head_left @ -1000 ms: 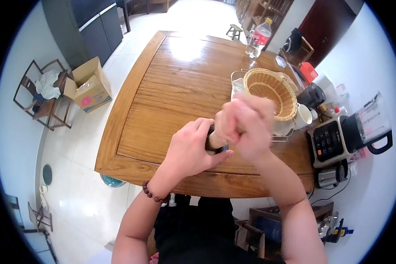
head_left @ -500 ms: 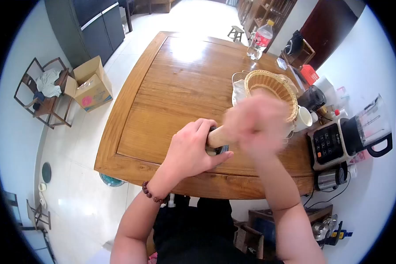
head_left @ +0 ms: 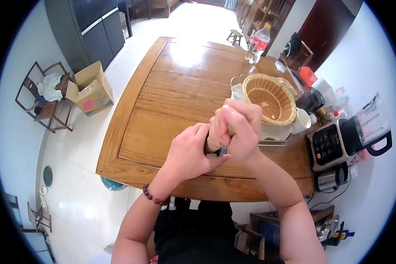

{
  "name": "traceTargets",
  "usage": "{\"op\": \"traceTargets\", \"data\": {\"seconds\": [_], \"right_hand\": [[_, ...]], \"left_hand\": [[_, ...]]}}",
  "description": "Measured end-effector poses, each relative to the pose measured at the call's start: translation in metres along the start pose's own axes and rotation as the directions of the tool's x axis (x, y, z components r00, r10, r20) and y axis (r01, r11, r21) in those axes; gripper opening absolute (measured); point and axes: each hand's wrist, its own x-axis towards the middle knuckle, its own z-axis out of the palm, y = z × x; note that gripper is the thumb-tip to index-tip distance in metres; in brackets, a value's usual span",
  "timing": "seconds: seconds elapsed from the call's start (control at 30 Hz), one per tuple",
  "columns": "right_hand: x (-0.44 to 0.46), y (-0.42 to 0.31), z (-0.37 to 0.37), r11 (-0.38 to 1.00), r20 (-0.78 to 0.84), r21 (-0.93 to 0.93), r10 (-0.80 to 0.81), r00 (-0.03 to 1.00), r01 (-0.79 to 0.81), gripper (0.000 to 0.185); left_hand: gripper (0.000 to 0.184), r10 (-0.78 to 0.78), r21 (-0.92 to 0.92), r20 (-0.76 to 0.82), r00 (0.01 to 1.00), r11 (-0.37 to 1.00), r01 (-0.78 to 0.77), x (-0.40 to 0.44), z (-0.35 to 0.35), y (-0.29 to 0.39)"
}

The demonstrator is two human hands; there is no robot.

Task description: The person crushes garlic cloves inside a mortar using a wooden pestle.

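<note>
While the left hand [head_left: 188,152] curls around a small dark vessel [head_left: 223,152] near the close edge of the wooden table [head_left: 167,101], the right hand [head_left: 238,127] is closed in a fist around a pale wooden stick [head_left: 212,145]. The stick slants down from that fist toward the vessel, and its lower end is hidden between the hands, so whether it touches the inside cannot be told. Both grips are clamped, with the hands close together; the left thumb lies along the near side of the vessel, most of which the fingers cover. Just behind the grip, on the left wrist, is a beaded bracelet [head_left: 153,196].

Beyond the right fist and to its right, a round wicker basket [head_left: 265,97] sits over a wire rack [head_left: 275,143], with a white mug [head_left: 302,121] just beside it. Farther right of the grip stands a blender [head_left: 332,141], its clear jug tilted outward in the view. Past the mug is a dark, see-through container [head_left: 311,100]. At the table's far end, well apart from the hands, a clear bottle [head_left: 257,46] with a red label and yellow cap stands upright, and a red plastic basket [head_left: 308,76] lies to its right. Away to the left of the grip, on the floor, are an open cardboard box [head_left: 97,97] and a wooden chair [head_left: 52,107] bearing pale cloth [head_left: 51,88].
</note>
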Motion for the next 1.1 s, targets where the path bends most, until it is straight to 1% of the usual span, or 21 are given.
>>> {"op": "traceTargets", "data": {"seconds": [0.07,0.1,0.13,0.2,0.23,0.27,0.33,0.37,0.4,0.47,0.6,0.67,0.8,0.9,0.97,1.1], "right_hand": [[-0.001,-0.01,-0.005,0.986,-0.06,0.167,-0.01,0.998,0.02,0.04],[-0.002,-0.017,-0.002,0.941,-0.122,0.294,-0.136,0.983,0.167,0.04],[-0.003,-0.009,-0.001,0.941,-0.12,0.3,-0.122,0.985,0.154,0.04],[0.001,0.01,-0.002,0.977,-0.037,0.205,0.068,0.997,-0.059,0.041],[0.005,0.011,-0.004,0.984,0.002,0.17,0.046,0.999,-0.046,0.041],[0.0,0.004,-0.004,0.985,-0.009,0.167,0.047,0.999,-0.045,0.041],[0.001,-0.013,0.001,0.954,-0.088,0.29,-0.047,0.995,0.071,0.04],[-0.001,0.014,-0.003,0.984,-0.058,0.162,-0.061,0.996,0.069,0.04],[0.0,0.015,-0.001,0.984,-0.062,0.164,-0.062,0.996,0.071,0.04],[0.002,0.014,0.0,0.976,-0.03,0.217,0.02,0.999,-0.013,0.04],[-0.001,0.016,0.0,0.973,-0.049,0.231,0.001,0.999,0.011,0.04],[-0.004,0.016,-0.002,0.962,-0.04,0.272,0.004,0.999,0.007,0.041],[-0.003,0.018,0.0,0.972,-0.059,0.235,0.0,0.998,0.014,0.041],[-0.003,0.019,-0.002,0.97,-0.036,0.242,0.002,0.999,0.007,0.04],[-0.001,0.02,-0.003,0.982,0.01,0.187,-0.003,1.0,0.001,0.038],[-0.002,0.02,-0.002,0.972,-0.02,0.233,0.013,1.0,-0.008,0.04]], "left_hand": [[0.064,0.014,0.003,-0.042,0.999,1.0,-0.013,-0.003,0.0,0.001],[0.064,0.011,0.008,-0.059,0.998,1.0,-0.01,0.001,-0.001,-0.002],[0.064,0.024,-0.008,-0.059,0.998,1.0,-0.025,0.0,0.002,-0.003],[0.064,0.053,-0.017,-0.048,0.997,0.998,-0.054,-0.002,0.002,-0.003],[0.064,0.049,-0.011,-0.058,0.997,0.999,-0.05,-0.001,0.001,-0.002],[0.065,0.043,-0.013,-0.055,0.998,0.999,-0.044,-0.001,0.001,-0.001],[0.064,0.039,-0.009,-0.066,0.997,0.999,-0.039,0.0,0.001,-0.001],[0.064,0.029,-0.005,-0.058,0.998,1.0,-0.029,-0.003,0.001,-0.001],[0.064,0.03,-0.003,-0.055,0.998,1.0,-0.03,-0.004,0.001,-0.001],[0.064,0.049,-0.025,-0.068,0.996,0.998,-0.051,-0.002,0.001,0.0],[0.063,0.045,-0.019,-0.063,0.997,0.999,-0.047,-0.002,0.002,-0.002],[0.062,0.034,-0.037,-0.062,0.997,0.999,-0.036,-0.002,0.002,0.0],[0.062,0.021,-0.022,-0.039,0.999,1.0,-0.022,-0.001,0.001,0.001],[0.062,0.029,-0.019,-0.035,0.999,0.999,-0.03,-0.002,0.002,0.001],[0.063,0.045,-0.024,-0.072,0.996,0.999,-0.046,-0.002,0.003,0.001],[0.066,0.014,-0.01,-0.042,0.999,1.0,-0.014,-0.004,0.003,0.0]]}}
